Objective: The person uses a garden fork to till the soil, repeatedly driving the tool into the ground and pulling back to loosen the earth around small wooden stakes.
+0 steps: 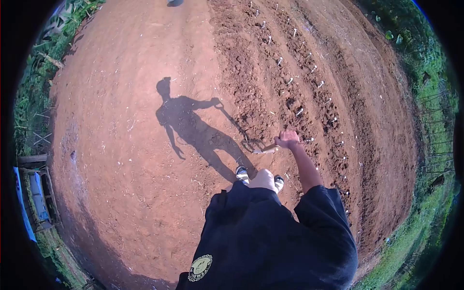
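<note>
My right hand (289,139) is closed around the top of a garden fork (267,149), out in front of my right leg. Seen from above, its pale shaft is strongly foreshortened and reaches down toward the ground near my feet. The tines are hard to make out directly. In my shadow (193,118) on the soil, the tool shows a loop handle and several prongs. To the right of the fork lies loosened, clumpy soil (256,106). My left hand is outside the view.
Rows of small white-topped stalks or markers (290,81) run along the dug beds close on my right. Smooth reddish soil (106,145) stretches to my left. Greenery (435,96) borders the plot, and a structure with blue sheeting (38,195) stands at the left edge.
</note>
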Tool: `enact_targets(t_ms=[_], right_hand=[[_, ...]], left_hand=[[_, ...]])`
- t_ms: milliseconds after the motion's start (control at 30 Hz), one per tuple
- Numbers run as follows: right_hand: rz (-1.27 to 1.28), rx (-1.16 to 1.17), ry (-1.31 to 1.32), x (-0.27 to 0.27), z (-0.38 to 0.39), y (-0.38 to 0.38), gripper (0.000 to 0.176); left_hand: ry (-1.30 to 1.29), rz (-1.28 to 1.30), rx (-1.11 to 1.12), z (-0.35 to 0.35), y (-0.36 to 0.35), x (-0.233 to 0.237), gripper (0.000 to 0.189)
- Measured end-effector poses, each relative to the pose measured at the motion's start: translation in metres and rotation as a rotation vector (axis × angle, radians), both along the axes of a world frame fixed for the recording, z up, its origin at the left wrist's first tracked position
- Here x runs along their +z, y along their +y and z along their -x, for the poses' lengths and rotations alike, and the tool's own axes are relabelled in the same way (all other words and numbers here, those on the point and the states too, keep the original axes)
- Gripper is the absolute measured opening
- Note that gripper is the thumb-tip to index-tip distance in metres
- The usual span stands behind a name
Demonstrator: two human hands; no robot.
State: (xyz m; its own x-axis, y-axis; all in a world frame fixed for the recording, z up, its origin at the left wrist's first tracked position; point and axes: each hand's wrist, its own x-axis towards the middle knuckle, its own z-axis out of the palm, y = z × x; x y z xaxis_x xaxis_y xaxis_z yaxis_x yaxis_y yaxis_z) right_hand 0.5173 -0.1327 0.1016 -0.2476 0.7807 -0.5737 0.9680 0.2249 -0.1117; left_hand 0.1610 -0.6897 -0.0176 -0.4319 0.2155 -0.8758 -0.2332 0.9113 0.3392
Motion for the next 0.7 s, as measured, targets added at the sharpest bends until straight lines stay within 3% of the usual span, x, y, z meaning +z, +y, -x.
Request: enact_targets(t_ms=[267,333,500,700], right_hand=[[-0.031,-0.051,-0.027,-0.004,-0.001,-0.019,0.053],[-0.094,-0.009,-0.035,-0.014,-0.005,-0.022,0.054],[-0.121,0.002,-0.032,-0.021,-0.009,-0.025,0.055],[-0.120,-0.022,0.010,-0.018,-0.009,-0.027,0.055]], left_hand=[[-0.057,-0.212,-0.148,0.066,0.110,-0.051,0.050],[0.151,-0.146,-0.303,0.081,0.177,0.012,0.039],[0.330,-0.388,-0.379,0.132,0.245,0.033,0.039],[0.285,-0.350,-0.380,0.107,0.260,0.033,0.041]])
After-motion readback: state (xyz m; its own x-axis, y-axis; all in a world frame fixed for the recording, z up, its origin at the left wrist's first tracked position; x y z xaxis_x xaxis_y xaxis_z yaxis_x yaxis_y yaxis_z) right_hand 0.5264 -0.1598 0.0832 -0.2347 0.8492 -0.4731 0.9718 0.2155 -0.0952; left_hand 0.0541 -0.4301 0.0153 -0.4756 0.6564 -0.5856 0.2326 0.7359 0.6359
